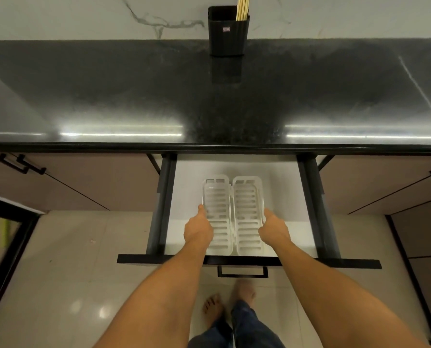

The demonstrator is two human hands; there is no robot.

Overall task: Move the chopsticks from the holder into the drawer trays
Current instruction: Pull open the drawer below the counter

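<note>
Two white slotted trays lie side by side in the open drawer: the left tray and the right tray. My left hand grips the outer left edge of the left tray. My right hand grips the outer right edge of the right tray. Both trays look empty. Several pale wooden chopsticks stand upright in a black holder at the back of the dark countertop, against the marble wall.
The drawer's black front panel with its handle juts toward me. Closed cabinet doors with black handles flank the drawer. My bare feet stand on the pale tiled floor below.
</note>
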